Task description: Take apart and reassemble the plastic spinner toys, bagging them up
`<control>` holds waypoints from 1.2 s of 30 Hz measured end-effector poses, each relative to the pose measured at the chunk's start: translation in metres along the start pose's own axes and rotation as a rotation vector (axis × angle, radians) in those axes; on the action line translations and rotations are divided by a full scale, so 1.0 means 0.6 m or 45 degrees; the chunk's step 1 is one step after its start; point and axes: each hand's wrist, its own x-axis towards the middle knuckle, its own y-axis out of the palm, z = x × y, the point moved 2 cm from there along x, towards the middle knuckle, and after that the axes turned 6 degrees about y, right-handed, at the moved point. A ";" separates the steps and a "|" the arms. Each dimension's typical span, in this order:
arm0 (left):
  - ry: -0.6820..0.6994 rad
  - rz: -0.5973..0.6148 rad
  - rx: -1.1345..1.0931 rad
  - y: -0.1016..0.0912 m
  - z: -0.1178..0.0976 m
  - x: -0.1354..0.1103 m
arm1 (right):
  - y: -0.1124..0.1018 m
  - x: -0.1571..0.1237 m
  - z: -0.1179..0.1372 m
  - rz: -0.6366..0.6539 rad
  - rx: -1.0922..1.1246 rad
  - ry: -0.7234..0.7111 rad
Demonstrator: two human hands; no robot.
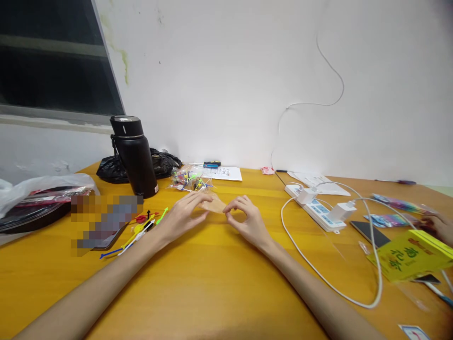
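A small clear plastic bag [214, 204] is stretched between my two hands, just above the wooden table. My left hand [182, 216] has its fingers on the bag's left side, the thumb lying below. At the opposite corner, my right hand [246, 219] pinches the bag between thumb and index finger. Beside my left forearm lies a loose pile of coloured plastic arrow-shaped pieces [136, 234], in blue, yellow, white, green, red and black. Behind my left hand sits another clear bag [187, 180] filled with similar small coloured pieces.
Left stand a black bottle [136, 160], a black plastic bag [164, 163] and a blurred-out phone [109, 226]. Right are a power strip [318, 212] with looping white cables and a yellow box [410, 255]. Another person's hand [437, 226] is near that box. Screwdriver [212, 165] behind.
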 end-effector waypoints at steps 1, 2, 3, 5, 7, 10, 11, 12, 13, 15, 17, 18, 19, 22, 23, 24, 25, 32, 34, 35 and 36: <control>0.014 0.021 0.012 -0.002 0.003 0.000 | -0.001 0.000 -0.001 -0.008 -0.027 -0.019; 0.027 0.048 0.022 -0.003 0.005 0.000 | -0.003 0.001 -0.002 -0.015 -0.049 -0.034; 0.040 0.066 0.031 -0.004 0.006 0.000 | -0.003 0.002 -0.004 -0.023 -0.066 -0.047; 0.056 0.077 0.042 -0.006 0.004 0.001 | -0.005 0.002 -0.009 -0.042 -0.095 -0.069; 0.066 0.082 0.043 -0.008 0.000 0.001 | -0.005 0.003 -0.012 -0.050 -0.139 -0.094; 0.082 0.108 0.052 -0.008 -0.008 0.001 | -0.003 0.001 -0.006 -0.013 -0.248 -0.138; 0.085 0.113 0.062 -0.007 -0.009 0.000 | -0.002 0.001 -0.001 0.003 -0.283 -0.157; 0.088 0.116 0.074 -0.007 -0.011 0.000 | -0.001 0.000 0.004 0.020 -0.312 -0.178; 0.088 0.121 0.085 -0.006 -0.012 -0.001 | 0.001 -0.001 0.010 0.036 -0.335 -0.204; 0.080 0.128 0.101 -0.005 -0.013 -0.001 | 0.005 -0.002 0.021 0.067 -0.366 -0.261; 0.056 0.116 0.109 -0.005 -0.014 -0.001 | 0.006 -0.003 0.025 0.087 -0.388 -0.305; 0.041 0.108 0.113 -0.006 -0.014 0.000 | 0.006 -0.003 0.024 0.089 -0.395 -0.317; 0.024 0.108 0.117 -0.006 -0.015 0.000 | 0.005 -0.003 0.023 0.082 -0.400 -0.321; -0.017 0.153 0.126 -0.008 -0.015 0.002 | -0.004 -0.002 0.015 0.031 -0.382 -0.321; -0.026 0.173 0.125 -0.008 -0.014 0.002 | -0.008 -0.002 0.013 0.010 -0.364 -0.324; -0.034 0.189 0.121 -0.008 -0.013 0.002 | -0.011 -0.002 0.012 -0.006 -0.341 -0.329; -0.046 0.202 0.113 -0.007 -0.011 0.000 | -0.014 -0.001 0.012 -0.015 -0.318 -0.335; -0.222 0.273 -0.043 0.000 0.009 -0.015 | -0.026 0.000 0.018 -0.072 -0.262 -0.312; -0.266 0.299 -0.152 0.003 0.012 -0.017 | -0.028 0.000 0.020 -0.090 -0.252 -0.321; -0.281 0.311 -0.200 0.004 0.014 -0.018 | -0.029 0.000 0.021 -0.101 -0.248 -0.323; -0.292 0.320 -0.235 0.005 0.015 -0.018 | -0.030 0.000 0.021 -0.112 -0.242 -0.325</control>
